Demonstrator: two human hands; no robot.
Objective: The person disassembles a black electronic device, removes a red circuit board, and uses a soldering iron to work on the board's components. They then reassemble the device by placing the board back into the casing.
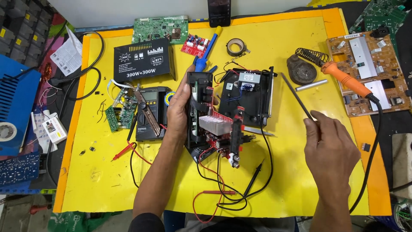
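Looking down on the yellow surface (292, 51), we see our left hand (179, 107) wrapped around the left side of an opened black amplifier chassis (201, 112) tipped up on its edge; the thumb lies along the far rim and the fingers (185, 88) curl tight onto the case wall, so the red circuit board (223, 129) and its silver heat sink (215, 124) sit just right of the palm. To the right of it lies a black panel (251, 96) carrying a small transformer (247, 80), touching the chassis. Our right hand (331, 148) is well apart to the right, fingers closed around the near end of a thin dark rod (296, 96) that slants up and left, its far tip near the black panel.

Black and red test leads (223, 193) trail near us below the chassis. A multimeter (149, 112) rests just left of our left wrist, and an orange soldering iron (345, 79) sits in its coil stand (302, 66) on the far right.
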